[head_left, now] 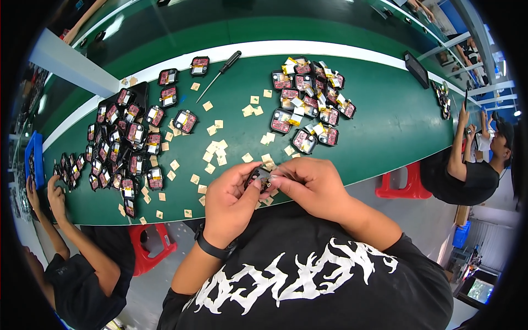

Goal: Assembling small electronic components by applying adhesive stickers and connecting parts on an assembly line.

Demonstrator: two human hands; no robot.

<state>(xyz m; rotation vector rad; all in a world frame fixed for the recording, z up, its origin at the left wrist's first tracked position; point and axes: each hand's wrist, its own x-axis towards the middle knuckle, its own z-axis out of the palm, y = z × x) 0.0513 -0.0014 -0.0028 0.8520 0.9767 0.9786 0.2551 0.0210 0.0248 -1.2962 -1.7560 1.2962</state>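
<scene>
My left hand [230, 197] is closed round a small black electronic device case [257, 177] near the table's front edge. Its thumb presses on the side of the case, and the fingers cover much of it. From the right, my right hand [313, 184] meets the case, thumb and forefinger pinched together at its edge. What sits between those fingertips is too small to tell. Small beige square pads [220, 153] lie scattered just beyond my hands. Past them on the right rests a cluster of open black cases [304, 82] with red circuit boards, white parts and yellow tape.
A larger heap of similar cases [135, 133] covers the table's left part. A screwdriver [223, 71] lies toward the white back rail [352, 52]. A black tray [416, 70] stands far right. Co-workers sit on both sides, with red stools [404, 184] beside the green table [385, 121].
</scene>
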